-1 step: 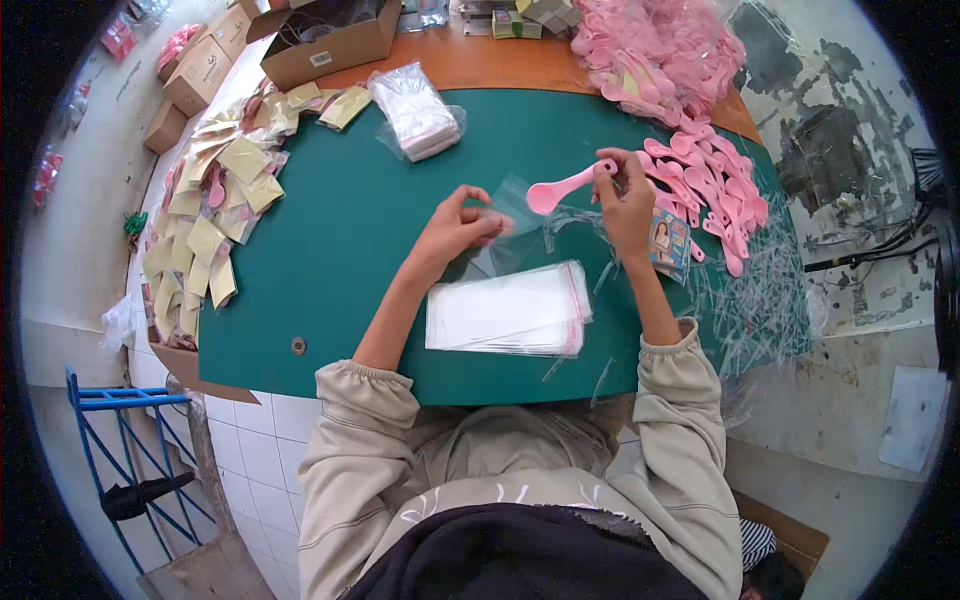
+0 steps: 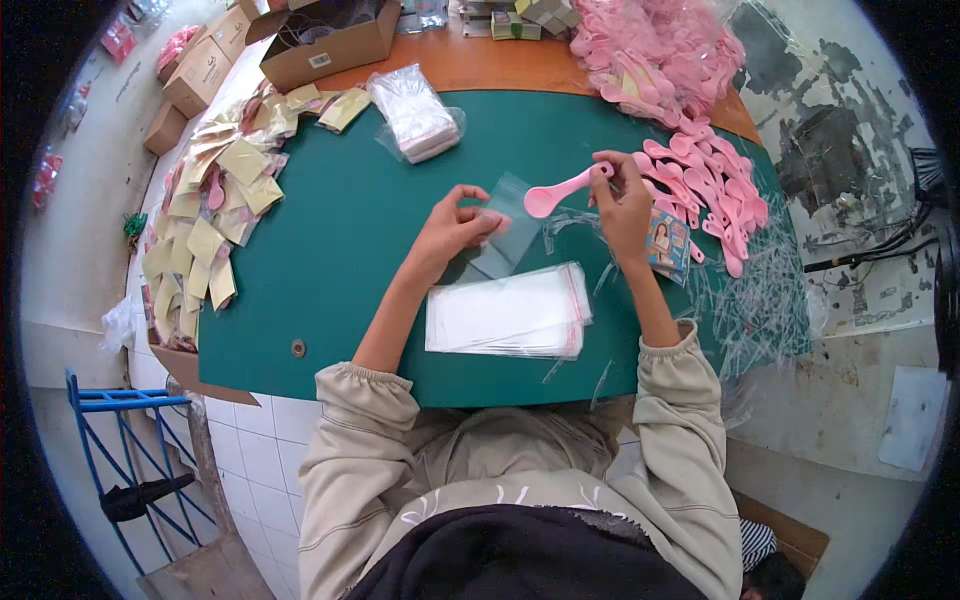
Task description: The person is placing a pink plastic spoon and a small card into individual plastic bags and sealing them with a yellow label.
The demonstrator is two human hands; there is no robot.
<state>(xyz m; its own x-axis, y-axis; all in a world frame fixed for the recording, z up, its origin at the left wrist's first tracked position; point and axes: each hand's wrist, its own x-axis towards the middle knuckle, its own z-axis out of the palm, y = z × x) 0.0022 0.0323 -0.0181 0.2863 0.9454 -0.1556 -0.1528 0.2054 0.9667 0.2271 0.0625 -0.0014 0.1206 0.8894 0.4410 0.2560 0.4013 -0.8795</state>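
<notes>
My left hand (image 2: 462,225) pinches a clear plastic bag (image 2: 505,228), tilted over the green mat. In my right hand (image 2: 624,205) is a pink spoon (image 2: 548,197), gripped by the end of its handle. Its bowl points left, close to the bag's upper right edge; I cannot tell whether they touch. A stack of flat clear bags (image 2: 505,312) lies just below both hands. Beside my right wrist is a stack of small printed cards (image 2: 667,243). Loose pink spoons (image 2: 715,185) are heaped right of that hand.
Filled packets with cream cards (image 2: 205,240) pile along the left edge. A wrapped bundle of bags (image 2: 415,112) lies at the back, near an open cardboard box (image 2: 330,50). A big bag of pink spoons (image 2: 655,55) stands back right. Clear plastic strips (image 2: 750,295) litter the right side.
The clear bag in my left hand has shifted slightly and shows more sharply. The spoon has moved a touch left and down. Everything else looks the same.
</notes>
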